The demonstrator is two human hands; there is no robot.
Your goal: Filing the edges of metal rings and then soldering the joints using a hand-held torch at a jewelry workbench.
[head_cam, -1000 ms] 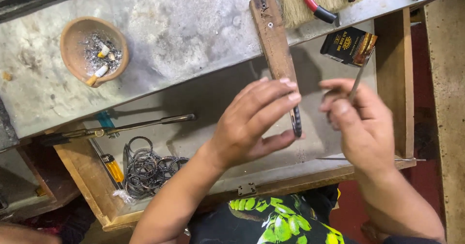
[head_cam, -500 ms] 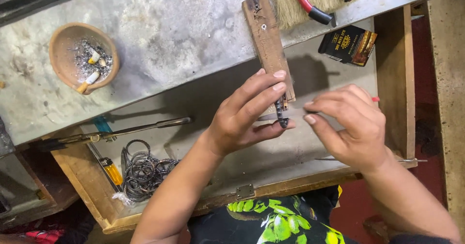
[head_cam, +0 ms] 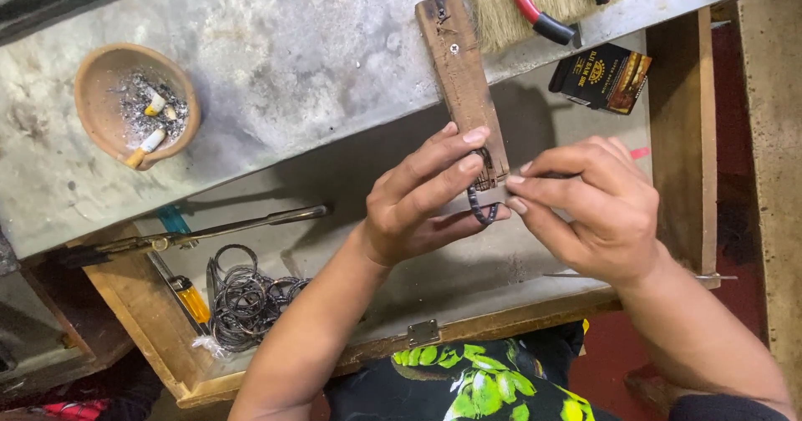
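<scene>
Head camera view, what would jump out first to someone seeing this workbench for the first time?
The two hands meet at the centre: the left hand presses a small dark curved piece against the end of a wooden peg, and the right hand works a thin tool at it. At upper left a clay bowl holds ash and cigarette butts. A tangle of dark wire rings lies in the open drawer at lower left.

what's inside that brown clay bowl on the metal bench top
The clay bowl holds a bed of grey ash with a few cigarette butts lying on it. The ash covers the bottom, so anything beneath it cannot be seen.
</scene>
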